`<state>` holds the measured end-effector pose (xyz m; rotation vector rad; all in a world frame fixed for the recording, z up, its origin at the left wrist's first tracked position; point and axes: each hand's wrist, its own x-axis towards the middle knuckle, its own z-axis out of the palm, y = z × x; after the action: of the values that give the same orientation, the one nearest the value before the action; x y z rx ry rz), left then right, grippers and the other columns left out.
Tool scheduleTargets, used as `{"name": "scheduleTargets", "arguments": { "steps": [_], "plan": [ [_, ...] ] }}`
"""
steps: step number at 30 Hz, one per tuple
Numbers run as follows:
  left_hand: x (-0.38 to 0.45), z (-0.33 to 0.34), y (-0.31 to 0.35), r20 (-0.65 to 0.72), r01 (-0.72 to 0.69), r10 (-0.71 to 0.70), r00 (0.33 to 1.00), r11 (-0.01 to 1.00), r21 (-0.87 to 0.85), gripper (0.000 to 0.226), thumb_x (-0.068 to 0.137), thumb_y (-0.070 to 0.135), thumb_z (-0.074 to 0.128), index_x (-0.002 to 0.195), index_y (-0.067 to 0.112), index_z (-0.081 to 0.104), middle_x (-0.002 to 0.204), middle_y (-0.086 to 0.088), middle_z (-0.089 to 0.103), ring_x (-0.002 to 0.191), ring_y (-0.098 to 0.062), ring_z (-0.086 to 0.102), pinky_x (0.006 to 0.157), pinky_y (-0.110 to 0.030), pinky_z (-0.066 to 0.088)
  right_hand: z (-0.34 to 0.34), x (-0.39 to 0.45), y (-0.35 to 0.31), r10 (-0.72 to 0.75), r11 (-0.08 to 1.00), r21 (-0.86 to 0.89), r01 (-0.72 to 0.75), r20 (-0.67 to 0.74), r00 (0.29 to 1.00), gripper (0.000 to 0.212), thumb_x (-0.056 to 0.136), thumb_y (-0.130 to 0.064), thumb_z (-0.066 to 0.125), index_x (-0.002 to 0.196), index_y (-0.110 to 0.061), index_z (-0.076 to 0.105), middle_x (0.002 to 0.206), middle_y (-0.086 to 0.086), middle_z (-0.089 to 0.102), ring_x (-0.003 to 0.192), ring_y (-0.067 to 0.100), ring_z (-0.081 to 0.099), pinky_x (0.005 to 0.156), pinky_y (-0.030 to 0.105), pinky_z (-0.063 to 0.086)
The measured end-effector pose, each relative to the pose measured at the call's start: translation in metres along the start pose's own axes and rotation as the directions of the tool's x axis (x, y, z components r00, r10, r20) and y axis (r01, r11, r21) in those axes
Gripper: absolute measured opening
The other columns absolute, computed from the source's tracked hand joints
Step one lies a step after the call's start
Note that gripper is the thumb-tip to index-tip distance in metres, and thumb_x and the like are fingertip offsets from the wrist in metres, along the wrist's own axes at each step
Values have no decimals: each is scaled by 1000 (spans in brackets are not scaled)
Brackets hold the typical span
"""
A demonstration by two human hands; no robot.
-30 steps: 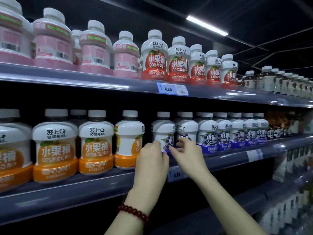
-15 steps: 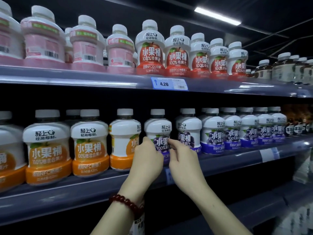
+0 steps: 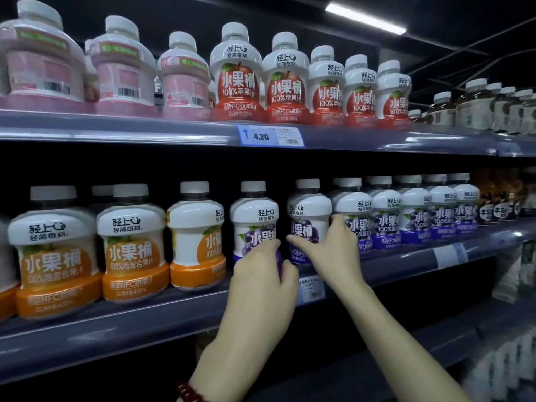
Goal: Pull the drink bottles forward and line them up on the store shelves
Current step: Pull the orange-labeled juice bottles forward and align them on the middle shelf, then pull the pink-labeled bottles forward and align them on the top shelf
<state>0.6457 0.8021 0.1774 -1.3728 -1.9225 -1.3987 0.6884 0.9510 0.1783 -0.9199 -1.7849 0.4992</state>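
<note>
On the middle shelf (image 3: pixel 116 323) stands a row of squat white-capped juice bottles. My left hand (image 3: pixel 262 274) grips the lower part of the first purple grape bottle (image 3: pixel 255 216), fingers curled round its base. Next to it on the right, my right hand (image 3: pixel 330 250) holds the second purple grape bottle (image 3: pixel 309 210), thumb across its label and fingers round its right side. More purple bottles (image 3: pixel 412 216) run off to the right. Orange bottles (image 3: pixel 130 245) stand to the left; the nearest one (image 3: pixel 197 236) is turned sideways.
The upper shelf (image 3: pixel 174 134) carries pink bottles (image 3: pixel 124 71), red apple bottles (image 3: pixel 237 79) and dark bottles (image 3: pixel 475 108) at the right, with a blue 4.20 price tag (image 3: pixel 271 136) on its edge. Dark bottles (image 3: pixel 499 198) end the middle row. Lower shelves show at the bottom right.
My right hand has shifted from the first purple bottle to the second one. My left hand keeps its hold on the first purple bottle. The camera has moved closer and to the left.
</note>
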Motion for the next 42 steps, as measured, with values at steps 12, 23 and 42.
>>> {"name": "scheduleTargets", "arguments": {
  "steps": [12,23,42],
  "plan": [
    [-1,-1,-7,-53,-26,27,998,999,20,26,93,22,50,116,18,61,105,6,65,81,-3,54,67,-14,39,-14,17,10,-56,975,222,-26,353,934,88,53,-51,83,124,-14,47,116,-2,66,104,13,64,93,39,52],
    [1,-8,-13,40,-44,44,998,999,-19,27,93,24,51,119,25,58,102,15,56,82,6,49,67,-4,39,-14,5,6,-112,985,159,68,288,951,74,71,-46,77,130,-15,46,116,-7,61,105,10,58,88,27,47],
    [32,-219,-49,-203,45,-20,979,992,119,23,87,25,57,105,22,71,96,9,72,90,-2,62,74,-13,42,1,-90,-215,-446,709,645,284,99,889,14,86,-24,67,99,-20,63,93,-5,68,88,7,65,79,27,54]
  ]
}}
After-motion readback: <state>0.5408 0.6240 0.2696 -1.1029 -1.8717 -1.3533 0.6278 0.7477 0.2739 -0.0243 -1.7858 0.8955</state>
